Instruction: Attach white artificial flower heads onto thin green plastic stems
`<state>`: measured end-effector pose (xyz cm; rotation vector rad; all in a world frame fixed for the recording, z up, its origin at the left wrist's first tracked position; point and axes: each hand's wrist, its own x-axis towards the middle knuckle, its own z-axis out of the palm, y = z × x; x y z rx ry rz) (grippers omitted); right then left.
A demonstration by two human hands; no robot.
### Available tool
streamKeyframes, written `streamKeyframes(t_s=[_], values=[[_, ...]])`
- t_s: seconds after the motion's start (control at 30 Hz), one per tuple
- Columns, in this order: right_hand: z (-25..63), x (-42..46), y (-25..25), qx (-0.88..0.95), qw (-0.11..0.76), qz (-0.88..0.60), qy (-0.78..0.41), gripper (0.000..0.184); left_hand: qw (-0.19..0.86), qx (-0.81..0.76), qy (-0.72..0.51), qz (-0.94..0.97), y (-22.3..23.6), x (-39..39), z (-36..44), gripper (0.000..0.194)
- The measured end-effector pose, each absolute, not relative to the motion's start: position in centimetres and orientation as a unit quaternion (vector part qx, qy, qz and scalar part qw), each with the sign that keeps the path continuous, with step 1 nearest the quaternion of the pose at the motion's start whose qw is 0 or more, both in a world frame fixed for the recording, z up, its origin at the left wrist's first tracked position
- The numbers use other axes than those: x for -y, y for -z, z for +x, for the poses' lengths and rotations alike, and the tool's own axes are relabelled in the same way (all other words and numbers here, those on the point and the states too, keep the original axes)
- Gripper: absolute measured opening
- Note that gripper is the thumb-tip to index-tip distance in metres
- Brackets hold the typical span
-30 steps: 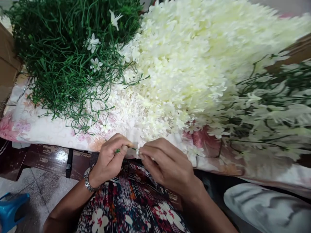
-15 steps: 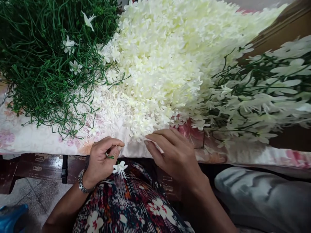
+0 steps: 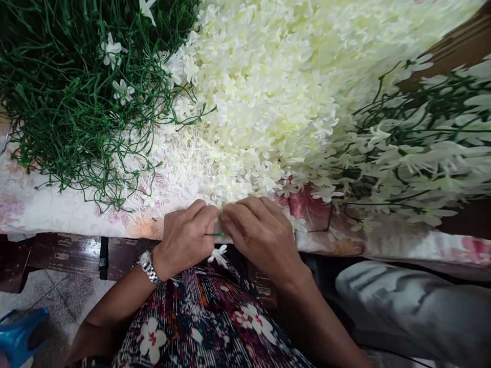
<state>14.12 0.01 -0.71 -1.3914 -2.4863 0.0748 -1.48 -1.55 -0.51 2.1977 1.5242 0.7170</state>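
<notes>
Fingers closed, my left hand (image 3: 190,231) grips an artificial flower stem; a short green piece (image 3: 215,234) pokes out beside the fingertips. A white blossom (image 3: 218,256) hangs just below that hand, over the patterned clothing. Right against it is my right hand (image 3: 264,237), thumb and fingers pinched together at the left fingertips. What the right fingers pinch is hidden. Both hands are at the front edge of the table, just before a large heap of loose white-yellow fabric blossoms (image 3: 261,107).
A tangled pile of green plastic stems (image 3: 72,117) lies at left, with white stamen threads (image 3: 176,158) beside it. Finished-looking white sprays (image 3: 418,148) lie at right near a cardboard box (image 3: 456,41). Another person's grey-trousered leg (image 3: 406,301) is at lower right; a blue plastic object (image 3: 25,332) stands lower left.
My left hand has moved right, turning so its back shows, and now meets my right hand. The right fingers have closed in beside it. The view has shifted slightly.
</notes>
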Motion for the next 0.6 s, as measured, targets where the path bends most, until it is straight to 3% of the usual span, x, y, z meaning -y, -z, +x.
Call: streamKeyframes(t_s=[0.13,0.3,0.43,0.6], values=[[14.5,0.0,0.8,0.856,0.185,-0.482,-0.035,0.009,0.14,-0.543,-0.208,0.801,0.6,0.9,-0.3,0.012],[15.1,0.2,0.9,0.853,0.225,-0.47,-0.037,0.009,0.182,-0.542,-0.243,0.783,1.0,0.8,0.3,0.011],[15.0,0.2,0.7,0.853,0.249,-0.457,-0.041,0.009,0.258,-0.53,-0.365,0.721,0.6,1.7,-1.3,0.016],[13.3,-0.1,0.1,0.867,0.254,-0.426,-0.046,0.006,0.429,-0.516,-0.576,0.467,0.3,3.2,-5.1,0.01]])
